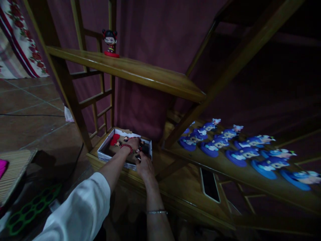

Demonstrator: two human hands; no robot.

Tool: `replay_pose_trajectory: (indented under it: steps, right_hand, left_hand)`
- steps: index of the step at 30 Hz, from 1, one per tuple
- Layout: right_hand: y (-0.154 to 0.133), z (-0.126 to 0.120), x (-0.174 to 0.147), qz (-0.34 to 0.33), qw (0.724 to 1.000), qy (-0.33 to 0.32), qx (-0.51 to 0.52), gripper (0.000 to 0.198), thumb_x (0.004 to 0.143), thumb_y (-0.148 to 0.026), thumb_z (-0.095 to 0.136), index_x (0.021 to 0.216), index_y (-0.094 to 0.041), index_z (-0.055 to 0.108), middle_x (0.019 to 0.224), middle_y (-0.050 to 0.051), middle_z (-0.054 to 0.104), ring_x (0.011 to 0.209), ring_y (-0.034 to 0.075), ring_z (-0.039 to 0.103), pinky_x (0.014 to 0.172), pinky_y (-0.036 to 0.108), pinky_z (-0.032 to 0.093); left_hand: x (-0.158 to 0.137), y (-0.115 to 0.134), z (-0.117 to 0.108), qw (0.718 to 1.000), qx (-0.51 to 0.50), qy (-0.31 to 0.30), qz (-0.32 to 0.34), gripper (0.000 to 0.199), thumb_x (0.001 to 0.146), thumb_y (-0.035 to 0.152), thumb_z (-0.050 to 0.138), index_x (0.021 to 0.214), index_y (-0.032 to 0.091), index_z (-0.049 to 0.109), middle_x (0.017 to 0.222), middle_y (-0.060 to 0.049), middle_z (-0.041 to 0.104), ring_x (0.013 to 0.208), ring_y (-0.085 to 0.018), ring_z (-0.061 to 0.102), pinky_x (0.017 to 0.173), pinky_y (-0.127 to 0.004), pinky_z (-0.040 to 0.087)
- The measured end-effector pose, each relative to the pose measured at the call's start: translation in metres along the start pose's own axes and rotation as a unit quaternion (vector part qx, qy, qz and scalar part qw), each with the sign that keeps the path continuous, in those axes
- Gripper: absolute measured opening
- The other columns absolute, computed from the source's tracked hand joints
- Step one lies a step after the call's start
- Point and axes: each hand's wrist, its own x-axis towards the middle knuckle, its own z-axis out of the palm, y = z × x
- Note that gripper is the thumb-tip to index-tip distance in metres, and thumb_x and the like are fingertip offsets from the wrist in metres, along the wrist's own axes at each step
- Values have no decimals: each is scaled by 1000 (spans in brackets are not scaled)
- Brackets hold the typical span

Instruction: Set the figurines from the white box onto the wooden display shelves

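An open white cardboard box point(100, 154) sits low on the wooden stand. Inside it are several small figurines with dark hair and red and black clothing, one of them a figurine point(117, 143) by a red piece point(114, 139). My left hand point(134, 143), with a red bead bracelet at its wrist, reaches into the box, its fingers curled at a dark figurine and partly hidden. Close below, my right hand point(145, 164) comes over the near right rim. Its thumb and fingers close around a small black-and-red figurine point(137, 156), mostly covered by the hands.
Above the box, one figurine on a red base point(110, 43) stands on the upper shelf point(140, 72). Several blue figurines point(242, 155) fill the right shelf. A phone point(210, 184) lies on the lower board. A green rack point(27, 211) is at lower left.
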Motion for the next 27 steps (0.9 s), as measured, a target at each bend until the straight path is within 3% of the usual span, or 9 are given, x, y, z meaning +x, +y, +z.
replay_pose_trajectory:
  steps: [8,14,27]
  right_hand:
    - [1,1,2,-5,1000,3,18,36,78,-20,45,113,-23,51,103,6,62,97,17,56,79,25,40]
    - [3,2,2,-9,999,9,32,37,77,-19,45,113,-22,52,107,7,61,98,19,56,80,28,40]
    - [5,3,4,-19,998,20,59,36,76,-18,46,111,-19,52,109,8,59,102,19,54,84,27,38]
  left_hand:
    - [3,0,5,996,-27,62,-65,31,78,17,41,104,12,57,111,-18,52,93,-19,58,82,-26,42]
    - [4,2,7,992,-34,67,-105,27,78,18,42,97,11,60,107,-18,54,92,-22,58,77,-27,44]
    - [-4,11,6,986,-50,76,-139,31,75,11,41,104,8,52,102,-19,59,98,-25,56,77,-31,43]
